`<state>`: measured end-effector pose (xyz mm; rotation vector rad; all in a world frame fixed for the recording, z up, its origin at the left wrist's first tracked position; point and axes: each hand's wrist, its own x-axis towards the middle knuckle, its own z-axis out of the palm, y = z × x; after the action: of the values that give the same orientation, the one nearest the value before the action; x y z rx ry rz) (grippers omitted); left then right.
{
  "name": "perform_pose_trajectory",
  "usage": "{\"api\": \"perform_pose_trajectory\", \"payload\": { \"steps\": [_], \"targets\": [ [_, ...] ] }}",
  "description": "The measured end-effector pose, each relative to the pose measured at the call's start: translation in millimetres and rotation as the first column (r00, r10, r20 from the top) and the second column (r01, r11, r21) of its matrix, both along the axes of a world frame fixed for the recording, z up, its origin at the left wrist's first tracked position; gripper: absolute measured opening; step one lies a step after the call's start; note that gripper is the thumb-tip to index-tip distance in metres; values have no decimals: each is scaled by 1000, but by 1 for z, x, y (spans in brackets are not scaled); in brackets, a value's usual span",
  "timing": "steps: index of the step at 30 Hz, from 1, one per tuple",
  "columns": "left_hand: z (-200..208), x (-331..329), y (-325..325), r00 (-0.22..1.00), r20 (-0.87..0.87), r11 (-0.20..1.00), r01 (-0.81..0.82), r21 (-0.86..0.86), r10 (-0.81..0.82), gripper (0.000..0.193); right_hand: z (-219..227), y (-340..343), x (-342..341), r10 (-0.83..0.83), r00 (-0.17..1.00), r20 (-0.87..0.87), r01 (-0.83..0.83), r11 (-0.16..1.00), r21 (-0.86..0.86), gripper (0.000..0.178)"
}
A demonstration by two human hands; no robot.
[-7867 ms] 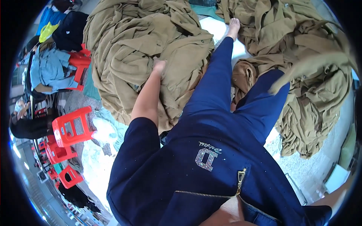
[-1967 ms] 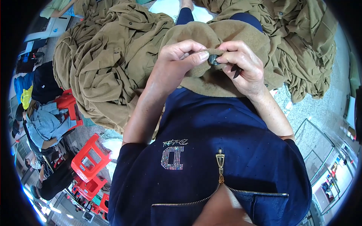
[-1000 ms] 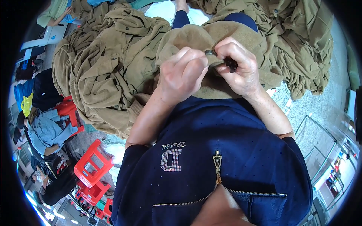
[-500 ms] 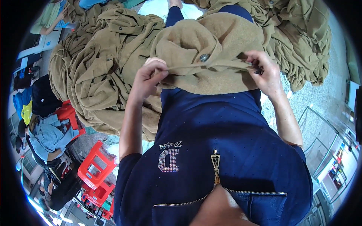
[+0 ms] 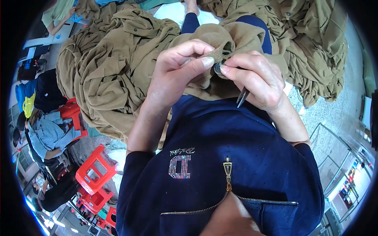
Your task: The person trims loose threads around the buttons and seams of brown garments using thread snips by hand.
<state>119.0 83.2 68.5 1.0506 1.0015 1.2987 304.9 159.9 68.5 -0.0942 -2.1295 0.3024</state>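
Observation:
A tan knitted garment (image 5: 212, 84) lies over my lap, its edge lifted toward me. My left hand (image 5: 177, 70) is closed, pinching a fold of that edge between thumb and forefinger. Right beside it, my right hand (image 5: 258, 76) grips a dark round button (image 5: 218, 69) between thumb and fingertips. Out of the same palm juts a small metal tool (image 5: 242, 97) with two narrow pointed tips, like thread snips; its other end is hidden by my fingers.
Heaps of tan garments (image 5: 106, 74) lie to the left, with more tan garments (image 5: 319, 59) at the far right. Red plastic stools (image 5: 94, 169) stand at the lower left. Other people (image 5: 57, 17) sit around the left side. A metal frame (image 5: 334, 157) stands at the right.
My hands have come together from the two ends of the stretched garment edge. The button is now between my right fingertips, and the tool's tips show more plainly below that hand.

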Motion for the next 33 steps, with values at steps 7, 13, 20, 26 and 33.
{"api": "perform_pose_trajectory", "payload": {
  "steps": [7, 13, 20, 26, 33],
  "targets": [
    [-1, 3, -10, 965, -257, 999, -36, 31, 43, 17, -17, -8, -4, 1, 997, 76, 14, 982, -188, 19],
    [-5, 4, -4, 749, -634, 927, 72, 368, 194, 21, -16, -6, -6, 62, 972, 225, 104, 749, -654, 28],
    [-27, 5, 0, 603, -640, 755, 94, 649, 476, 20, -24, 0, -6, 75, 987, 144, 31, 783, -622, 26],
    [-43, -5, 1, 449, -804, 889, 44, 455, 390, 17, -25, -8, 6, -149, 912, 381, 339, 798, -499, 30],
    [-95, -81, -36, 622, -774, 989, 139, -44, -122, 18, -47, 2, 75, -135, 834, 535, 486, 640, -596, 29]
  ]
}}
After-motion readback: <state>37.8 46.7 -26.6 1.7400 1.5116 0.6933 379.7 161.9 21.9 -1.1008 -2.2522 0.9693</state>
